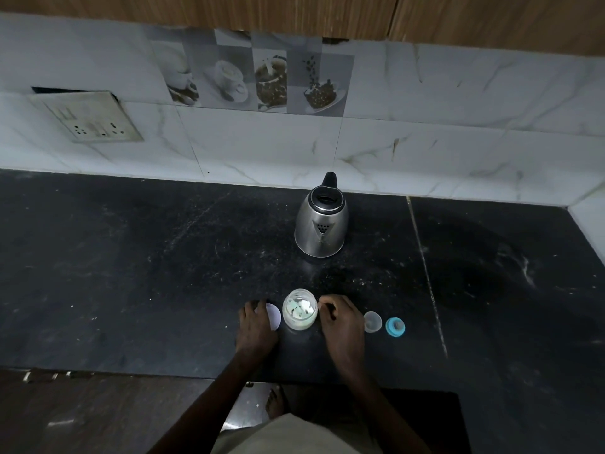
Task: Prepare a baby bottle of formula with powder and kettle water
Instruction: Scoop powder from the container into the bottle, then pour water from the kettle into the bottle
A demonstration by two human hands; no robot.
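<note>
Hands (257, 326) (340, 319) flank open powder jar (300, 310); no legible writing.

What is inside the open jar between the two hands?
The jar holds pale powder with a few darker patches on top; whether a scoop lies in it cannot be told. How deep the powder goes is hidden by its own surface.
</note>
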